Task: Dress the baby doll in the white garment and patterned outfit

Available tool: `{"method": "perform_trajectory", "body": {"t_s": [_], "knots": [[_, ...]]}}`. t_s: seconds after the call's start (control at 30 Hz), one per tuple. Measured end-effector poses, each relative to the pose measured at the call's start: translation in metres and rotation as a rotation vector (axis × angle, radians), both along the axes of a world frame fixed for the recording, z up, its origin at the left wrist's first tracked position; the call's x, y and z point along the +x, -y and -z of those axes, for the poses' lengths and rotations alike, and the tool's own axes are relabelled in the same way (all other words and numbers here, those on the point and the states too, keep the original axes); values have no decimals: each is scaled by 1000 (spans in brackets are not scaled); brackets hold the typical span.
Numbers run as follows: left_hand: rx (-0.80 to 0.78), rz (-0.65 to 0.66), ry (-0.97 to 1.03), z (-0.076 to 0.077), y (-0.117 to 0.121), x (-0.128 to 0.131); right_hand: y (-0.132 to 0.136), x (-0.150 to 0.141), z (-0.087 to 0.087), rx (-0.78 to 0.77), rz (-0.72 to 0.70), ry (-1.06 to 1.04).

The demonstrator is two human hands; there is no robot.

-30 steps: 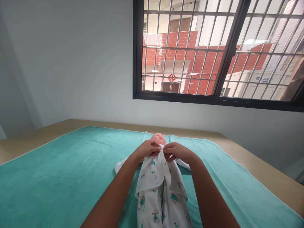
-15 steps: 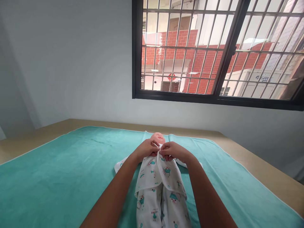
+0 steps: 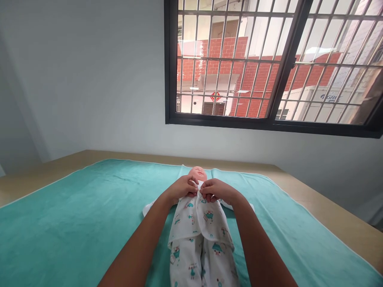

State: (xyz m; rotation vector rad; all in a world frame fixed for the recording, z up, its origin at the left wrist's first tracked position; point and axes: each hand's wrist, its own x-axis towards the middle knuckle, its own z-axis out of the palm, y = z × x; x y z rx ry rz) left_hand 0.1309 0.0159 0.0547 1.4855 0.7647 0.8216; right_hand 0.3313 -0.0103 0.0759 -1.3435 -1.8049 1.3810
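Observation:
A baby doll point(image 3: 198, 173) lies on its back, its head toward the wall. It wears a white printed jacket point(image 3: 209, 223) and matching trousers point(image 3: 187, 265). At the upper chest, my left hand point(image 3: 187, 186) pinches the jacket's front edge on the left. Close beside it, my right hand point(image 3: 217, 189) has thumb and finger closed on the other front edge. The two front panels meet at the chest and part toward the hem. Any fastener between my fingertips is too small to make out. The doll's sleeves stretch out to both sides, partly behind my wrists.
A turquoise blanket point(image 3: 89, 223) lies under the doll, with slight creases at right. It covers most of a wooden table point(image 3: 311, 189). A grey-white wall point(image 3: 104, 87) stands behind the far edge, with a barred, black-framed window point(image 3: 221, 121) above.
Both hands stay at the jacket's chest, with only small finger movements. The whole view has shifted very slightly.

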Motion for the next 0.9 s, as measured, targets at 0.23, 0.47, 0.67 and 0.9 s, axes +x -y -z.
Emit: {"method": "perform_trajectory", "body": {"t_s": [0.23,0.47,0.67,0.9], "knots": [[-37,6,55,1,0,0,-1,-3,1,38,-9,28],[-65,-19,39,5,-4,0,-4,-4,5,80,-26,83],[-50,-12,11,3,-2,-2,-3,-3,5,66,-23,26],[-53,-6,26,-4,2,-3,-2,0,4,66,-54,68]]}}
